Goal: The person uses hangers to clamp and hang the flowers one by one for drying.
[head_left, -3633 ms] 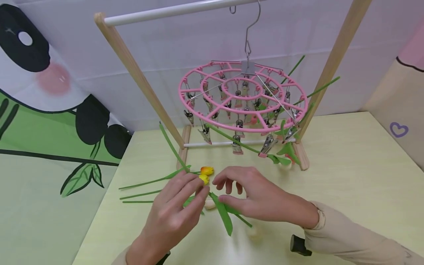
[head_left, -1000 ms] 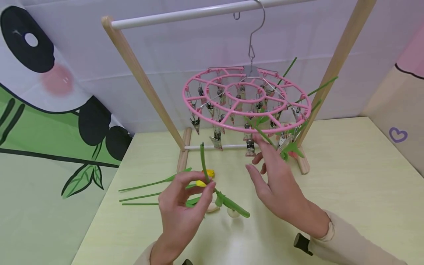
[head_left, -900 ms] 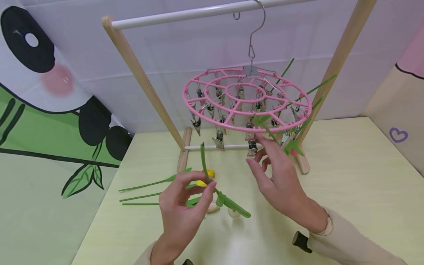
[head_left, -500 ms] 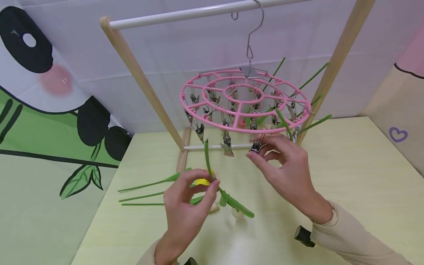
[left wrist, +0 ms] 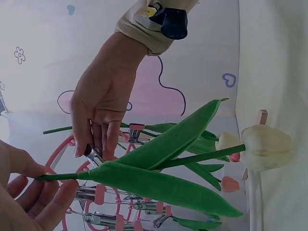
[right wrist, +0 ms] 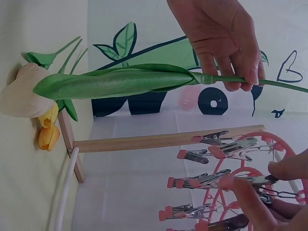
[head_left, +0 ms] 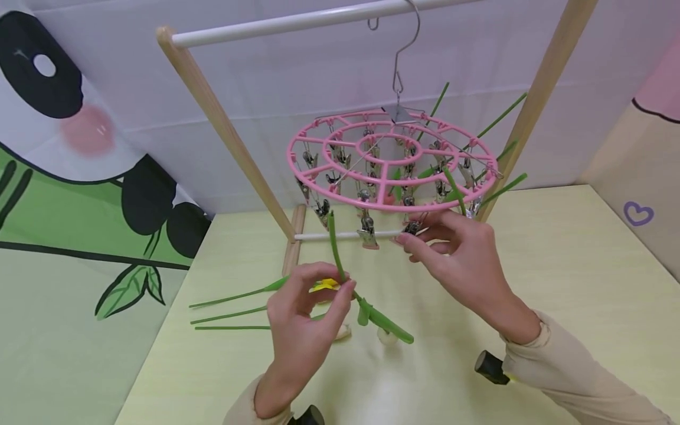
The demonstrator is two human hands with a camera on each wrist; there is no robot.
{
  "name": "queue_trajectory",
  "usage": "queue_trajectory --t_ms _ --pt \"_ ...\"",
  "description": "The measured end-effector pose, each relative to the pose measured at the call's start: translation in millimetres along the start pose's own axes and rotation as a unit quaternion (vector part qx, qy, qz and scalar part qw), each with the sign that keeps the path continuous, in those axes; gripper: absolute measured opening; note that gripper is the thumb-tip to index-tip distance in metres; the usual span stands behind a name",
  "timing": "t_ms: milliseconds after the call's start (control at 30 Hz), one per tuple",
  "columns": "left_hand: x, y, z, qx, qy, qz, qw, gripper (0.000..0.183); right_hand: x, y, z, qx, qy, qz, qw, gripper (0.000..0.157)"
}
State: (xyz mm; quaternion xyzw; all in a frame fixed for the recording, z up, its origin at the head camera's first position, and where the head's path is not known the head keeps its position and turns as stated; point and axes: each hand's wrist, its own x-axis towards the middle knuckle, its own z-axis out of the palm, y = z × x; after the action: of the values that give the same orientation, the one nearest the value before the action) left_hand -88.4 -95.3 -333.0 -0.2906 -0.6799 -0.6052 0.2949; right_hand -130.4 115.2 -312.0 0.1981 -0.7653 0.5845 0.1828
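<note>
My left hand pinches the green stem of an artificial white tulip between thumb and fingertips. The stem end points up and the bloom hangs downward, its leaves below the hand. Under the near edge of a pink round clip hanger, my right hand pinches a metal clip between thumb and index finger. In the right wrist view the clip's pink-tipped end sits by the index finger. The tulip stem is apart from this clip. Whether the clip's jaws are spread is unclear.
Several clips dangle around the hanger. Tulips, including a pink one, hang on its right side, stems jutting out. A wooden-post rack with a white bar bears the hanger. Yellow tulips lie on the table behind my left hand.
My right hand left the tulip, reached to the hanger and took hold of a clip. The hanger has turned somewhat. My left hand, with the tulip, has shifted slightly right and up.
</note>
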Motion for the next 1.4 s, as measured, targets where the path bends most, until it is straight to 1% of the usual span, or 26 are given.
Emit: queue_trajectory --t_ms 167,267,433,567,700,833,967,1100,1267,1400 --pt "3.1 -2.1 1.8 -0.012 -0.001 -0.009 0.9999 0.024 -0.9 -6.2 -6.5 0.016 -0.024 0.056 0.998 0.025" --pt "4.0 -3.1 2.0 -0.013 -0.002 -0.011 0.9999 0.023 -1.3 -9.4 -9.2 0.015 -0.043 0.081 0.996 0.024" --pt "6.5 -5.4 1.9 -0.016 0.0 -0.018 0.9997 0.022 -2.7 -11.7 -12.6 -0.024 -0.071 0.101 0.992 0.022" --pt "8.4 -8.1 2.2 -0.034 0.005 -0.029 0.999 0.021 -3.9 -11.0 -14.8 -0.046 -0.094 0.102 0.989 0.023" --pt "9.1 -11.2 3.3 -0.058 0.006 -0.049 0.9971 0.022 -4.1 -9.2 -16.9 -0.041 -0.108 0.094 0.989 0.023" --pt "9.7 -13.9 6.0 -0.072 0.003 -0.064 0.9954 0.024 -3.9 -5.8 -18.9 -0.032 -0.117 0.073 0.99 0.018" --pt "11.8 -15.3 11.4 -0.084 0.001 -0.073 0.9938 0.024 -4.5 -2.7 -19.9 -0.002 -0.116 0.06 0.991 0.013" --pt "14.5 -16.0 17.5 -0.101 0.0 -0.079 0.9918 0.023 -5.2 -2.8 -20.0 0.024 -0.109 0.064 0.992 0.011" --pt "15.5 -16.6 21.2 -0.108 0.0 -0.077 0.9912 0.023 -5.0 -4.5 -18.8 0.034 -0.107 0.066 0.991 0.009" --pt "15.8 -16.3 22.3 -0.111 0.001 -0.081 0.9905 0.024 -5.3 -5.4 -18.4 0.037 -0.109 0.058 0.992 0.009"
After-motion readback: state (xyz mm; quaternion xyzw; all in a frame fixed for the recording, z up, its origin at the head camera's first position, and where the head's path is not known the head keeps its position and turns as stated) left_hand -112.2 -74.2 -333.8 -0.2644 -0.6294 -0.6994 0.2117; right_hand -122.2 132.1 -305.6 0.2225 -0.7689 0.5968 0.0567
